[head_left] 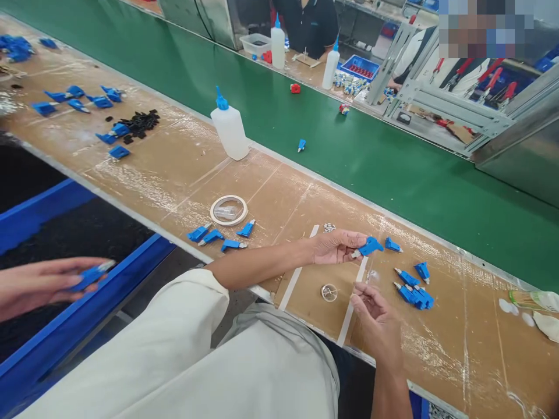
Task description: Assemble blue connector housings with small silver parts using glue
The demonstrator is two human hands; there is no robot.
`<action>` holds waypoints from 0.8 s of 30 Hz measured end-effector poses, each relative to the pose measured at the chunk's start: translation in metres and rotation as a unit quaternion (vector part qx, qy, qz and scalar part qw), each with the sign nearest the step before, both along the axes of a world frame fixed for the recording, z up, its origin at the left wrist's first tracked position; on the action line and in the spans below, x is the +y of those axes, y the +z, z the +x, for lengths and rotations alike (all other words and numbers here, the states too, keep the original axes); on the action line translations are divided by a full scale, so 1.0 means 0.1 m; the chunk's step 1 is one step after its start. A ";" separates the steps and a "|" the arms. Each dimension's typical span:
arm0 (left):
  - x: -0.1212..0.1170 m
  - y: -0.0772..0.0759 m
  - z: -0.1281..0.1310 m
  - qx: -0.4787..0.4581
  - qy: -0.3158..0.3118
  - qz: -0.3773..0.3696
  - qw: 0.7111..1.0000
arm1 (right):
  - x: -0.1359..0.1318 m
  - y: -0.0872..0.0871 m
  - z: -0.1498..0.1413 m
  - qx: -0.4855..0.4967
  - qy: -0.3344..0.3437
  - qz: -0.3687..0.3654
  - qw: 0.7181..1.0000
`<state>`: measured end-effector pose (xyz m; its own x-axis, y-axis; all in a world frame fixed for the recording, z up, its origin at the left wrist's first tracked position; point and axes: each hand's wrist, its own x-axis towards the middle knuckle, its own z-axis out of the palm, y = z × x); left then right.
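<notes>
My left hand (334, 247) pinches a small blue plastic part (370, 247) with a pale tip, held just above the tabletop. My right hand (376, 311) is nearer the front edge, its thumb and fingertips drawn together; whatever lies between them is too small to make out. Between the hands and the table edge stands a small round clear dish (329, 293) with thin pieces inside. Beyond my left hand's fingers lies a single blue part (393, 244). To the right of my right hand, several more blue parts (414, 295) are clustered on the brown table covering.
A co-worker's hand (56, 282) at the left holds a blue part over a blue bin (78, 203). A tape roll (212, 210), a white bottle (231, 131) and a black pile (140, 124) are on the table (174, 157). Behind runs a green belt (262, 110); another person sits across.
</notes>
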<state>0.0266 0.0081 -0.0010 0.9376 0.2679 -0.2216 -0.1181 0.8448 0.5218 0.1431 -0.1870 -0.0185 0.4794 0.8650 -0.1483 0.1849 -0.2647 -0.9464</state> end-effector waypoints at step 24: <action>0.10 -0.23 0.01 0.011 0.013 -0.037 0.999 | 0.19 -0.18 -0.16 -0.119 0.022 -0.036 0.992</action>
